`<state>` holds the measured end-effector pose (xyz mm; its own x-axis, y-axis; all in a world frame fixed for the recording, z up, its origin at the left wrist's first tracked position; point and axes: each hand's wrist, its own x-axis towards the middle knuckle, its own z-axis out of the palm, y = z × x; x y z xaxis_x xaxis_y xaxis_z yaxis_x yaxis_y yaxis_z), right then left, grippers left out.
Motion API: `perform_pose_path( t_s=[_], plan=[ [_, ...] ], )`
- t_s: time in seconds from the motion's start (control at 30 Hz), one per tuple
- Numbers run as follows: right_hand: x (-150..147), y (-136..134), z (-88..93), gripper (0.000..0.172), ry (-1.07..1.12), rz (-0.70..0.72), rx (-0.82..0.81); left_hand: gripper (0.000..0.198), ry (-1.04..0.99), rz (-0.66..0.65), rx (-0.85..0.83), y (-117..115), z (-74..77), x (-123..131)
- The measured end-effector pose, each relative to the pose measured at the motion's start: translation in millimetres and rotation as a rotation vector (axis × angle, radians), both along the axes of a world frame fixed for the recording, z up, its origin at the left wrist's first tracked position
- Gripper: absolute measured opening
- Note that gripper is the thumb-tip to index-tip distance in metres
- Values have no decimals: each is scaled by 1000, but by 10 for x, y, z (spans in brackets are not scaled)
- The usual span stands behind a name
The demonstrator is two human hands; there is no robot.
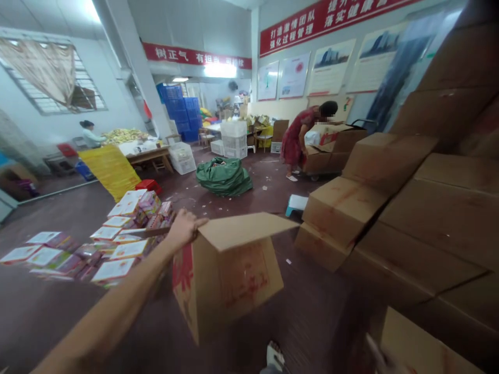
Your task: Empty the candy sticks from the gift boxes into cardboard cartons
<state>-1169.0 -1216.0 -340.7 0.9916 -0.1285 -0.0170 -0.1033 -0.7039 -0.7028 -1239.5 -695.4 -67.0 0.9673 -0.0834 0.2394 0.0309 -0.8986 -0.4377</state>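
With fingers closed on its upper left edge, my left hand (pixel 184 228) holds a cardboard box (pixel 241 272). A top flap (pixel 245 228) of that box stands out to the right, and red print marks its sides. The box hangs tilted above the dark floor. Low at the right, my right hand (pixel 376 350) shows only as a blur beside another cardboard box (pixel 424 345). Its fingers are smeared, and whether it touches that box cannot be made out.
Stacked cartons (pixel 421 218) rise along the right side. Several small printed packages (pixel 125 249) lie piled on the left floor. A green sack (pixel 224 176) sits ahead, a small stool (pixel 297 203) by the cartons. One person (pixel 298 135) bends over boxes on a cart; another sits at a far table.
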Motion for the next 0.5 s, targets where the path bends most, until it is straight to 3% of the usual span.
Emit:
perform_pose_path(
  t_s=[0.07, 0.13, 0.2, 0.27, 0.33, 0.37, 0.5],
  plan=[
    [758, 284, 398, 57, -66, 122, 61, 43, 12, -138, 27, -54, -329, 290],
    [1406, 696, 953, 67, -232, 408, 98, 41, 8, -246, 30, -144, -542, 523],
    [1902, 1256, 1486, 73, -336, 761, 50, 39, -5, -283, 1, -208, -617, 726],
    [2256, 1891, 1848, 91, -278, 1076, -69, 38, -16, -256, -47, -185, -598, 922],
    [2525, 2496, 2001, 103, -45, 1321, -155, 37, -9, -207, -94, -52, -563, 1109],
    [2648, 2765, 2018, 100, 92, 1407, -165, 36, -7, -184, -118, 52, -558, 1197],
    [3156, 3621, 1975, 59, 388, 1519, -127, 34, -58, -143, -189, 617, -649, 1501]
  ],
)
